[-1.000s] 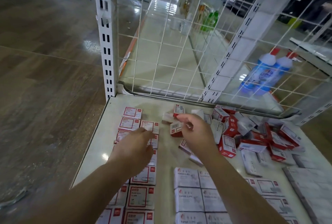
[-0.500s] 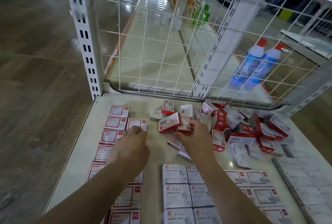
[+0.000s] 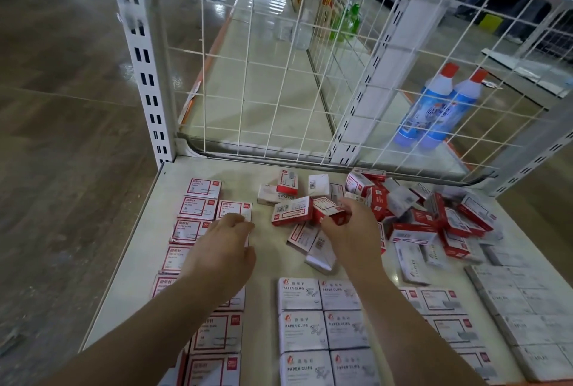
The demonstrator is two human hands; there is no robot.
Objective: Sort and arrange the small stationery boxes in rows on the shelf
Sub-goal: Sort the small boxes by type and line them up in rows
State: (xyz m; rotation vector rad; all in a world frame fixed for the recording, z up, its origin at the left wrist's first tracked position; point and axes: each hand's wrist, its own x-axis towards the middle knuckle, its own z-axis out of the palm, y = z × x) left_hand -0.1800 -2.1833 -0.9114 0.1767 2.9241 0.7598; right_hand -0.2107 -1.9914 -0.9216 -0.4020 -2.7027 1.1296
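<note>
Shelf (image 3: 124,286) fills the lower frame, boxes in rows at lower left, loose heap (image 3: 434,218) at right. Left hand (image 3: 221,250) rests on the row, grip loosely curled; right hand (image 3: 353,230) pinches a red box (image 3: 330,210) at centre.

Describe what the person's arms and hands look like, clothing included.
Both forearms are bare as far as the frame shows: no sleeves, gloves, watch, bracelets or rings are visible on the left hand or the right hand. Any sleeve would sit above the picture's lower edge.
</note>
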